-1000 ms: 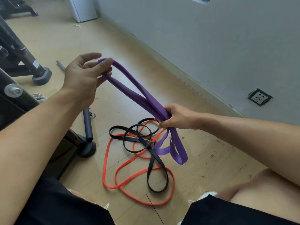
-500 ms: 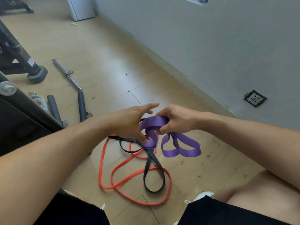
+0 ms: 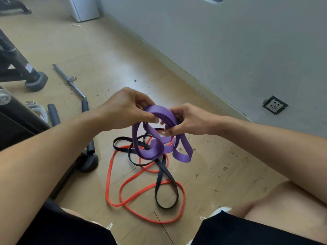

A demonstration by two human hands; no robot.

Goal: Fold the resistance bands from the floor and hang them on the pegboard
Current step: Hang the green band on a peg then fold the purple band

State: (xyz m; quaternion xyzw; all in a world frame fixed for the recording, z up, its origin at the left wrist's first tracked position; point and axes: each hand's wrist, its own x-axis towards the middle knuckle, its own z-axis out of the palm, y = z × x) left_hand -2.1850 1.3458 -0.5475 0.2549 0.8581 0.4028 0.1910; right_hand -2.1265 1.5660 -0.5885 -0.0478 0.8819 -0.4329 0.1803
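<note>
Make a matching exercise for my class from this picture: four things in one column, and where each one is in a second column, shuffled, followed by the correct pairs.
Things
1. purple band
2. orange band
3. metal bar
4. wall socket

Places
A. low on the grey wall, at right
B. lying alone on the floor, upper left
C. held up between both hands
D. spread on the floor, tangled with the black band

Pairs: 1-C, 2-D, 3-B, 4-A. The left hand and right hand both grip the purple band.

Bare floor point(image 3: 221, 174) right of tangled bands point(image 3: 141, 188)
</note>
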